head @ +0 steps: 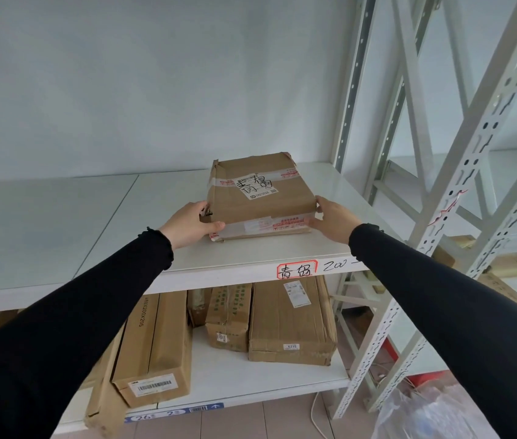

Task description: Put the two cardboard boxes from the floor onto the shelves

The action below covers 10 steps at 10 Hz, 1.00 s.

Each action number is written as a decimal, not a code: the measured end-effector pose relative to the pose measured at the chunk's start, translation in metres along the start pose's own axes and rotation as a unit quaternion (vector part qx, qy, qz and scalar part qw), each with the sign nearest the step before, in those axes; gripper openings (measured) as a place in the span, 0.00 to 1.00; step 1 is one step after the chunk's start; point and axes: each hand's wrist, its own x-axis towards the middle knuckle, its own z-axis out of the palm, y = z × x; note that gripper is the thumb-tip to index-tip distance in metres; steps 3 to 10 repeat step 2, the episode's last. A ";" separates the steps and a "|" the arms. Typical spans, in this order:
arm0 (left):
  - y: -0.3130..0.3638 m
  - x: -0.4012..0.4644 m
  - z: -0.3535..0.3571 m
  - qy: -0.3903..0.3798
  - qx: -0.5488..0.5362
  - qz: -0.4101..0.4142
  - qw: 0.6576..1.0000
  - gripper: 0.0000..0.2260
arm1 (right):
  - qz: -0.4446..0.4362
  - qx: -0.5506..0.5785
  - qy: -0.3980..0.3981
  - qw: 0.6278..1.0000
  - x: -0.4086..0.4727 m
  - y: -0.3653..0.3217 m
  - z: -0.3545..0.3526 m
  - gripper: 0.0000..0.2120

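Note:
A flat brown cardboard box [258, 198] with white tape and a handwritten label lies on the upper white shelf [143, 223], near its right end. My left hand [192, 224] grips the box's near left corner. On the opposite side, my right hand [334, 218] presses against the near right corner, thumb under the front edge. Both arms wear black sleeves. A second floor box is not in view.
The lower shelf [250, 378] holds several cardboard cartons, including a long one [152, 350] and a wide one [292, 321]. A perforated metal upright [441, 223] stands at the right. A clear plastic bag [425, 413] lies on the floor.

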 end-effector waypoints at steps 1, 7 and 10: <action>0.002 -0.002 -0.015 -0.016 0.078 0.005 0.997 0.35 | -0.042 -0.074 0.019 0.996 -0.005 -0.008 -0.017 0.26; 0.016 -0.016 -0.042 0.002 0.147 0.040 0.988 0.37 | -0.112 -0.107 0.018 0.988 -0.021 -0.033 -0.047 0.29; 0.016 -0.016 -0.042 0.002 0.147 0.040 0.988 0.37 | -0.112 -0.107 0.018 0.988 -0.021 -0.033 -0.047 0.29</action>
